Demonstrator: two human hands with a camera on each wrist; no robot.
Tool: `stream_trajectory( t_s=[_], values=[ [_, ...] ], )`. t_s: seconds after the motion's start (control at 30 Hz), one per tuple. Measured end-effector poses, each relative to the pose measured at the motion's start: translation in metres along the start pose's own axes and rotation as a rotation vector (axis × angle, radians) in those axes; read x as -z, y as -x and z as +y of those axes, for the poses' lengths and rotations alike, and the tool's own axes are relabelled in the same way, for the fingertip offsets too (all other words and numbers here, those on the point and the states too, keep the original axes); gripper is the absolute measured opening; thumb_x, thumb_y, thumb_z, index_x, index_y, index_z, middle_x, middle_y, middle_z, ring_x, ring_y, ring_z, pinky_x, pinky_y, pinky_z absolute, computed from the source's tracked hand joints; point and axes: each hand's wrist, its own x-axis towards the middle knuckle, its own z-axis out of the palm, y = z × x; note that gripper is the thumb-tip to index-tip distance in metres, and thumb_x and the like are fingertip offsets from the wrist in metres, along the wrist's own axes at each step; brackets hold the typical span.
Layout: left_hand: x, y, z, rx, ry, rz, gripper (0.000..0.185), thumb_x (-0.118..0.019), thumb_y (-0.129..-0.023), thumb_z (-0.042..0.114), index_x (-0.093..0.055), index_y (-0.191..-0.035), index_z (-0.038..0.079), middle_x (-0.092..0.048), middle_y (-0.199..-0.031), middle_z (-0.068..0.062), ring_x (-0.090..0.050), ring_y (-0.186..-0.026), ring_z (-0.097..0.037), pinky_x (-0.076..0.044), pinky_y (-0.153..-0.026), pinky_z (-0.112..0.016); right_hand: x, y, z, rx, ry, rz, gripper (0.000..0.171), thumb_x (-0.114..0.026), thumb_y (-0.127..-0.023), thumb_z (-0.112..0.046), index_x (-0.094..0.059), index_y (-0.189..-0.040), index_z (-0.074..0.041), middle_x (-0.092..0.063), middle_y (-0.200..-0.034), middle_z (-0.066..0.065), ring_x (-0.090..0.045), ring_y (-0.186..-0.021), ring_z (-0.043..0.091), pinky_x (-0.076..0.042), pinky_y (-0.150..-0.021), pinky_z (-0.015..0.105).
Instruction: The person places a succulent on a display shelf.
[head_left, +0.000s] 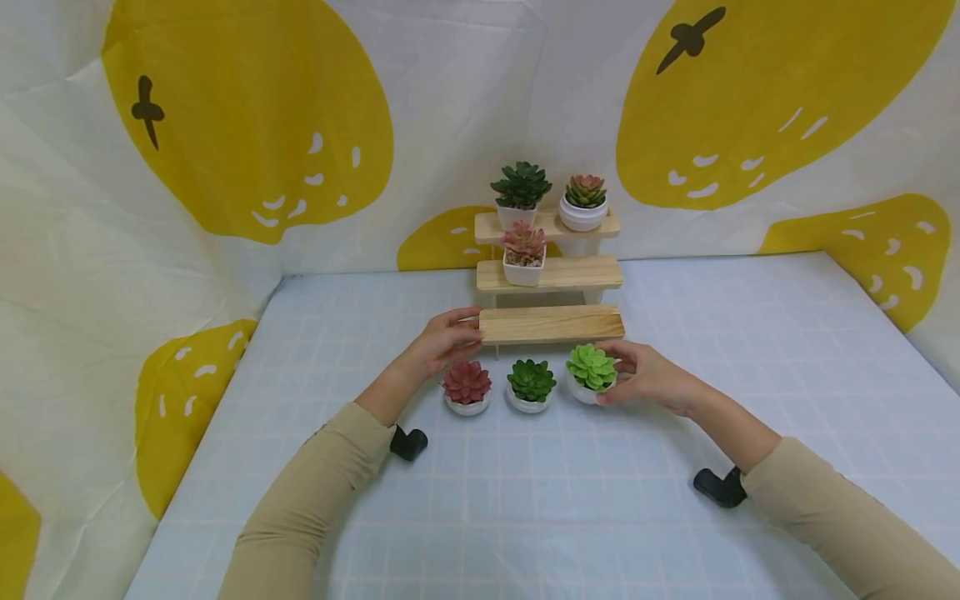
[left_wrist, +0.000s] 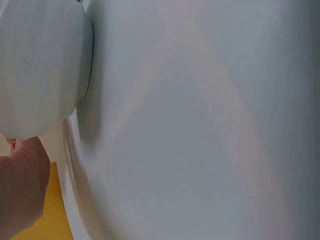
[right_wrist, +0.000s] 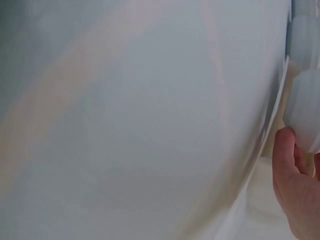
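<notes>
My right hand [head_left: 645, 377] grips the white pot of a bright green artificial succulent [head_left: 592, 367], thumb at the near side and fingers behind. In the right wrist view its fingers [right_wrist: 285, 150] press against the white pot [right_wrist: 304, 110]. My left hand [head_left: 442, 340] has its fingers at the left end of the lowest board of a three-step wooden stand [head_left: 551, 324]. On the table before the stand sit a dark red succulent [head_left: 467, 383] and a dark green succulent [head_left: 531, 382], both in white pots. The left wrist view shows the left hand [left_wrist: 25, 185] partly hidden by a pot [left_wrist: 42, 70].
The top step holds a dark green succulent [head_left: 521, 187] and a reddish-green one [head_left: 584, 200]; a pink one [head_left: 523, 250] stands on the middle step. A pale checked cloth [head_left: 525, 517] covers the table. Behind hangs a white sheet [head_left: 495, 108] with yellow fruit prints.
</notes>
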Motion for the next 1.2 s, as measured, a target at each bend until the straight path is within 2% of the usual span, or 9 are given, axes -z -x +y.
stream_trajectory(
  t_s=[0.4, 0.67, 0.9, 1.07, 1.2],
  values=[
    [0.0, 0.001, 0.0, -0.007, 0.019, -0.012, 0.055, -0.052, -0.089, -0.009, -0.038, -0.14, 0.002, -0.042, -0.137, -0.019, -0.052, -0.101, -0.02, -0.045, -0.095, -0.036, 0.004, 0.002, -0.008, 0.04, -0.015, 0.015, 0.072, -0.079, -0.072, -0.006, -0.042, -0.133, 0.002, -0.049, -0.126, 0.017, -0.05, -0.105, 0.024, -0.045, -0.092, 0.035],
    [0.0, -0.001, 0.0, 0.0, 0.022, -0.003, 0.054, -0.053, -0.088, -0.009, -0.04, -0.139, 0.004, -0.044, -0.137, -0.017, -0.053, -0.099, -0.019, -0.052, -0.084, -0.028, 0.007, 0.002, -0.016, 0.067, -0.007, 0.033, 0.069, -0.078, -0.072, -0.007, -0.044, -0.132, 0.0, -0.052, -0.122, 0.011, -0.053, -0.104, 0.022, -0.048, -0.087, 0.03],
    [0.001, -0.001, -0.001, -0.001, 0.021, -0.002, 0.054, -0.053, -0.088, -0.009, -0.04, -0.14, 0.003, -0.044, -0.136, -0.018, -0.053, -0.099, -0.019, -0.051, -0.087, -0.03, 0.012, 0.002, -0.023, 0.053, 0.012, 0.044, 0.069, -0.078, -0.073, -0.009, -0.044, -0.133, -0.003, -0.048, -0.128, 0.013, -0.048, -0.111, 0.027, -0.044, -0.093, 0.034],
    [0.0, -0.002, -0.001, -0.002, 0.01, 0.001, 0.054, -0.053, -0.088, -0.009, -0.04, -0.139, 0.004, -0.044, -0.136, -0.018, -0.053, -0.1, -0.02, -0.05, -0.088, -0.031, 0.017, 0.002, -0.029, 0.044, 0.019, 0.065, 0.071, -0.077, -0.074, -0.009, -0.041, -0.135, -0.002, -0.047, -0.129, 0.013, -0.048, -0.109, 0.025, -0.046, -0.087, 0.03],
    [0.0, -0.002, -0.001, 0.001, 0.008, 0.002, 0.054, -0.053, -0.089, -0.009, -0.04, -0.14, 0.004, -0.044, -0.136, -0.018, -0.053, -0.101, -0.02, -0.05, -0.088, -0.031, 0.019, 0.003, -0.035, 0.055, 0.012, 0.08, 0.071, -0.077, -0.075, -0.008, -0.041, -0.136, -0.002, -0.051, -0.125, 0.008, -0.051, -0.105, 0.021, -0.047, -0.084, 0.028]
  ],
)
